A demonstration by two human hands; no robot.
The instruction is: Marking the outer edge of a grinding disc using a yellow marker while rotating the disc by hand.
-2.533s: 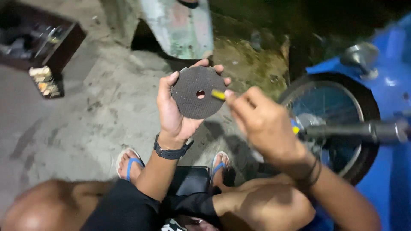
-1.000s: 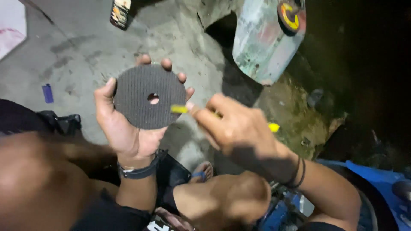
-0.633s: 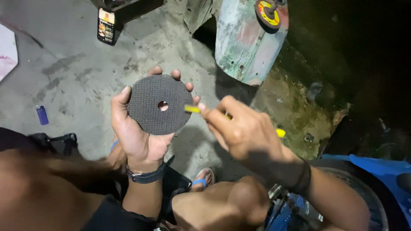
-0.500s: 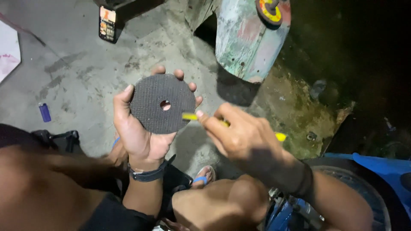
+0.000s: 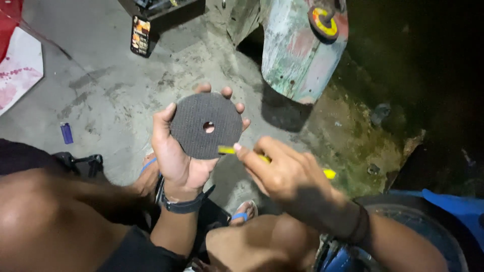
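My left hand (image 5: 177, 156) holds a dark round abrasive disc (image 5: 205, 126) with a small centre hole, gripped at its rim by thumb and fingertips, flat face toward me. My right hand (image 5: 287, 174) is closed on a thin yellow tool (image 5: 228, 149); its front tip lies against the lower right edge of the disc, and its back end pokes out behind the hand. A dark band sits on my left wrist.
Bare concrete floor lies below. A worn greenish metal body (image 5: 297, 50) with a yellow-red wheel stands at top right. A small dark packet (image 5: 140, 35) and a box edge are at top, a blue lighter (image 5: 66, 133) at left, a blue object (image 5: 443, 206) at bottom right.
The view has swung and steadied over the hands. The yellow tool's tip has shifted from near the disc's centre hole down to its lower right edge. The disc stays in my left hand.
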